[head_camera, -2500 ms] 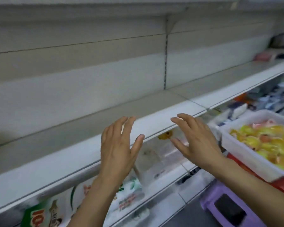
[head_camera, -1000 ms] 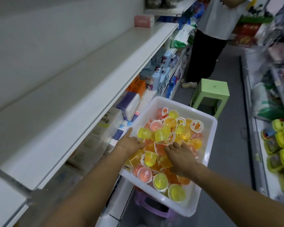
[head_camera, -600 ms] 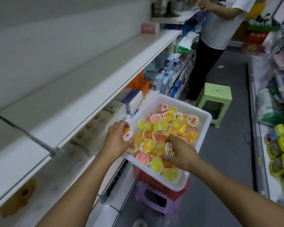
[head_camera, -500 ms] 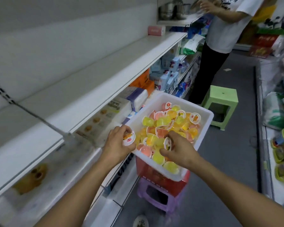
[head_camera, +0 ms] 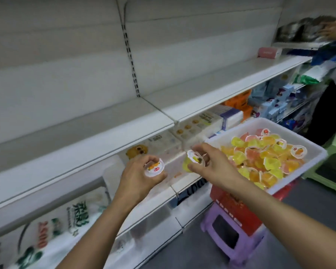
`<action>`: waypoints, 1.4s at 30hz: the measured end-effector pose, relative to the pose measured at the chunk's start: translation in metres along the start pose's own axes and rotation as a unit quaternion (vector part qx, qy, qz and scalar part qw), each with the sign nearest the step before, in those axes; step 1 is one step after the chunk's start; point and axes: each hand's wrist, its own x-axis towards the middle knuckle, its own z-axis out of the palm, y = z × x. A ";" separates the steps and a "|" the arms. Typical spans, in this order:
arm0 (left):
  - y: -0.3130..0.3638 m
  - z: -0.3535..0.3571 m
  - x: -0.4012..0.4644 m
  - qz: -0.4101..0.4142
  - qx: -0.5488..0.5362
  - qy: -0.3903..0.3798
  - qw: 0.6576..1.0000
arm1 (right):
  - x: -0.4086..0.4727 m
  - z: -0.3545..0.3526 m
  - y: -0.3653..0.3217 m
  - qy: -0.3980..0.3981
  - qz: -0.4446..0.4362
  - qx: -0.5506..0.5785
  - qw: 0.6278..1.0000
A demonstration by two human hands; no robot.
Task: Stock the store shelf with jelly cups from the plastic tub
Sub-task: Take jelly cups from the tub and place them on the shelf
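The long white shelf runs bare across the wall. The white tub sits right of the hands on a red box atop a purple stool, heaped with jelly cups. The left hand has its fingers closed around an orange-lidded cup; the right hand pinches a yellow cup, both just below the shelf edge.

Yellow, orange, pink jelly cups in a white tub.
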 end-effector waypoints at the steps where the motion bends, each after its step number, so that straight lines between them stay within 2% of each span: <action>1: -0.006 -0.013 -0.006 -0.003 0.007 0.011 1.000 | 0.002 0.007 -0.011 -0.007 -0.011 0.002 1.000; 7: -0.048 -0.102 -0.057 -0.055 -0.005 0.097 0.994 | 0.008 0.071 -0.088 -0.059 -0.085 0.025 0.994; 12: -0.102 -0.204 -0.107 -0.103 0.020 0.165 0.981 | 0.012 0.162 -0.164 -0.099 -0.129 0.045 0.986; 19: -0.204 -0.366 -0.168 -0.177 0.086 0.266 0.944 | 0.005 0.287 -0.270 -0.145 -0.178 0.066 0.971; 24: -0.277 -0.445 -0.187 -0.231 0.133 0.304 0.914 | 0.007 0.349 -0.323 -0.156 -0.197 0.062 0.966; 29: -0.314 -0.466 -0.174 -0.218 0.145 0.264 0.928 | 0.006 0.395 -0.361 -0.169 -0.198 0.061 0.964; 36: -0.335 -0.473 -0.175 -0.188 0.176 0.249 0.934 | 0.003 0.425 -0.397 -0.186 -0.237 0.036 0.953; 42: -0.326 -0.477 -0.187 -0.188 0.284 0.237 0.910 | -0.009 0.446 -0.420 -0.185 -0.283 -0.020 0.941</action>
